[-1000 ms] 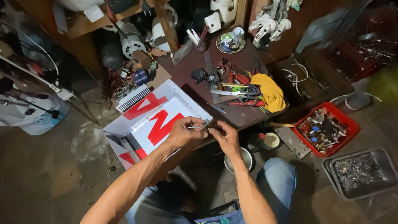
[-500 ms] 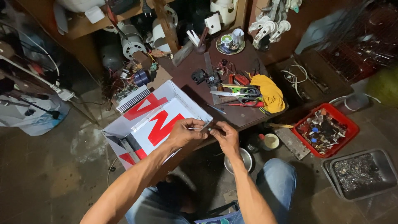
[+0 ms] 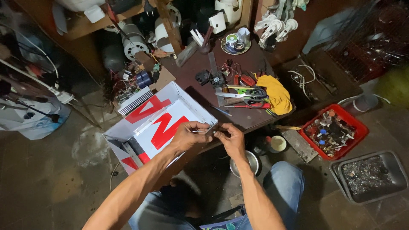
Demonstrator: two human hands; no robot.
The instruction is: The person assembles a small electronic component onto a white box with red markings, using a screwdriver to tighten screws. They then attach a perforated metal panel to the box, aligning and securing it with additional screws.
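We're watching the left hand (image 3: 188, 135) and right hand (image 3: 230, 139) pinching together on a small metal strip (image 3: 210, 129) lying crosswise between them; the white sign box (image 3: 194, 104) is sitting just left, nearer the left hand.

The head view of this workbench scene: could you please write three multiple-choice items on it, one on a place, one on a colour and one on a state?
1. Where is the red tray of small parts?
A. On the floor, right of the bench
B. On the top shelf
C. Inside the white box

2. What colour is the cloth beside the scissors?
A. Blue
B. Yellow
C. White

3. What are the left hand and right hand doing?
A. Resting apart on the knees
B. Holding the scissors
C. Meeting at the rim of the white box, pinching a small piece

Answers:
1. A, it sits low on the floor next to a grey tray.
2. B, the cloth is plainly yellow.
3. C, both sets of fingertips close together at the box's near edge.
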